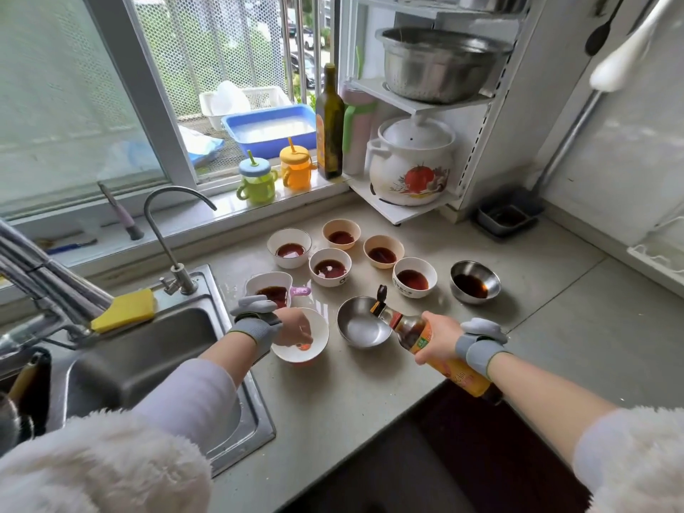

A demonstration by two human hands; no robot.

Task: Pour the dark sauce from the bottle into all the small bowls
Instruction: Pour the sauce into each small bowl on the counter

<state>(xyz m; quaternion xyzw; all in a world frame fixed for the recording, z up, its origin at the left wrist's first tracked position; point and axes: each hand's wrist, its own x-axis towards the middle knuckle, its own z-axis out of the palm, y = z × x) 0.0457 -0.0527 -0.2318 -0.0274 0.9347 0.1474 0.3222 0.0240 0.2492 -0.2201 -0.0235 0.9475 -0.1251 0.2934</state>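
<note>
My right hand grips a dark sauce bottle with an orange label, tilted so its open spout hangs over the rim of a steel bowl that holds no sauce. My left hand rests inside a white bowl, fingers over an orange mark in it. Several small bowls behind hold dark sauce: a handled white dish, white bowls, beige bowls and a steel bowl.
A steel sink with a faucet and a yellow sponge lies to the left. On the sill stand two toddler cups and a tall oil bottle. A rack with a white pot stands behind; a dark tray sits right.
</note>
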